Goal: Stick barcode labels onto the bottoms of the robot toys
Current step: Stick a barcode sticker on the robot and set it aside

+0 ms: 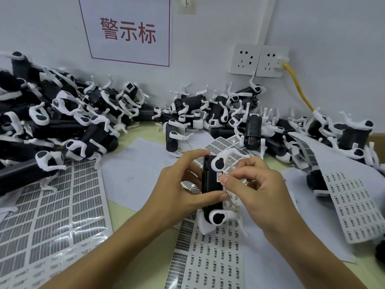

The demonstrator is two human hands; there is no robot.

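Head view: the left hand (183,184) grips a black-and-white robot toy (212,184) above the tabletop (145,130) and a label sheet (208,261). The right hand (260,184) pinches a barcode label (224,176) against the toy.

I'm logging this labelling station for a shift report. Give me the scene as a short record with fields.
activity: sticking a barcode label onto a robot toy
left hand: grips the toy's black body
right hand: presses the label on with the thumb
label stock: label sheets spread over the table
toy stock: toy piles against the wall
wall: red-lettered sign, sockets, yellow cable
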